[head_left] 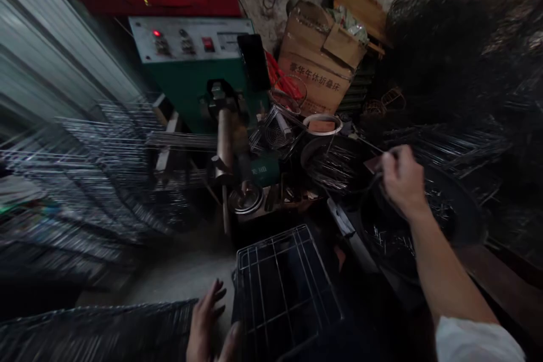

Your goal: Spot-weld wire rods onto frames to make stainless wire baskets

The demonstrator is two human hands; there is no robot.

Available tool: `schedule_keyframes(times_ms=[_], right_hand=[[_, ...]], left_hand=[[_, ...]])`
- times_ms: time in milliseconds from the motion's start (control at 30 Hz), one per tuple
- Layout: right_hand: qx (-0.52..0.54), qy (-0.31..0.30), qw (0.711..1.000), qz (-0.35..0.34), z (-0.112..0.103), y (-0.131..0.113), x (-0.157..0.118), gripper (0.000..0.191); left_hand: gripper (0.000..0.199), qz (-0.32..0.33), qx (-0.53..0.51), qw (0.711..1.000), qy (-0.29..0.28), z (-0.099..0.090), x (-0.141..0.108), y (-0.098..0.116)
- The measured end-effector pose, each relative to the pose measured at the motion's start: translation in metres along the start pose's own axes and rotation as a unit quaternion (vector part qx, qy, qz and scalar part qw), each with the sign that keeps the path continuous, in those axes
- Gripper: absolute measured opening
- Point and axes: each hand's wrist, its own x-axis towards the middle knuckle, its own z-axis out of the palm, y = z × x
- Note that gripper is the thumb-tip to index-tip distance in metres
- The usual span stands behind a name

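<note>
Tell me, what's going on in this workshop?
A person's right hand pinches what looks like a thin wire above the wide dark tub of short metal pieces. The left hand is open beside a wire grid lying in front of the person; it grips nothing. Ahead, a red light glows on a green machine, which neither hand touches.

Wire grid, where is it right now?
In the head view, the wire grid is at bottom centre, just right of the open left hand and left of the right forearm.
</note>
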Motion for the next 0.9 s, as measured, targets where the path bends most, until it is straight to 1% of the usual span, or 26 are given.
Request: schedule_keyframes(times_ms=[33,67,100,133,200,267,333,367,400,467,533,567,600,667,733,767,833,900], right_hand=[[0.097,0.009,0.995,0.015,-0.019,-0.01,-0.012,0.017],[0.189,0.023,0.981,0.031,-0.035,-0.021,-0.027,0.016],[0.262,0.033,0.963,0.048,-0.045,-0.03,-0.043,0.016],[0.318,0.036,0.945,0.068,-0.051,-0.039,-0.061,0.017],[0.386,0.035,0.915,0.117,-0.051,-0.053,-0.101,0.017],[0.427,0.016,0.884,0.19,-0.043,-0.059,-0.142,0.017],[0.461,-0.021,0.844,0.272,-0.035,-0.058,-0.177,0.015],[0.472,-0.054,0.826,0.303,-0.032,-0.054,-0.19,0.015],[0.478,-0.095,0.812,0.322,-0.03,-0.05,-0.199,0.016],[0.467,-0.19,0.8,0.324,-0.028,-0.04,-0.207,0.02],[0.433,-0.282,0.805,0.292,-0.026,-0.034,-0.205,0.036],[0.409,-0.311,0.815,0.267,-0.023,-0.032,-0.203,0.045],[0.381,-0.327,0.831,0.24,-0.019,-0.031,-0.201,0.053],[0.31,-0.329,0.874,0.178,-0.005,-0.031,-0.199,0.057],[0.227,-0.305,0.92,0.1,0.015,-0.03,-0.201,0.051],[0.188,-0.298,0.934,0.058,0.025,-0.029,-0.203,0.047],[0.129,-0.296,0.946,-0.006,0.044,-0.022,-0.208,0.043],[0.105,-0.306,0.946,-0.024,0.058,-0.012,-0.215,0.043]], left_hand=[[0.066,0.017,-0.011,1.0,0.008,-0.001,0.003,0.01],[0.067,0.033,-0.028,0.999,0.008,0.0,0.004,0.021],[0.069,0.048,-0.054,0.997,-0.005,0.003,0.004,0.033],[0.071,0.06,-0.09,0.994,-0.028,0.007,0.003,0.045],[0.073,0.061,-0.168,0.98,-0.087,0.019,-0.004,0.066],[0.077,0.031,-0.212,0.971,-0.104,0.032,-0.013,0.079],[0.08,-0.006,-0.22,0.972,-0.08,0.039,-0.018,0.083],[0.079,-0.02,-0.215,0.975,-0.061,0.039,-0.019,0.082],[0.077,-0.028,-0.205,0.977,-0.042,0.036,-0.018,0.08],[0.07,-0.038,-0.179,0.983,-0.031,0.025,-0.013,0.072],[0.062,-0.039,-0.151,0.987,-0.05,0.012,-0.005,0.064],[0.058,-0.034,-0.133,0.989,-0.056,0.007,-0.001,0.059],[0.054,-0.025,-0.108,0.993,-0.052,0.004,0.003,0.055],[0.047,-0.002,-0.043,0.999,-0.012,0.003,0.01,0.042],[0.042,0.008,0.009,1.0,0.025,0.007,0.014,0.024],[0.04,0.001,0.019,0.999,0.031,0.01,0.016,0.014],[0.039,-0.03,0.007,0.999,0.022,0.016,0.018,-0.01],[0.041,-0.07,-0.028,0.997,-0.01,0.022,0.016,-0.033]])
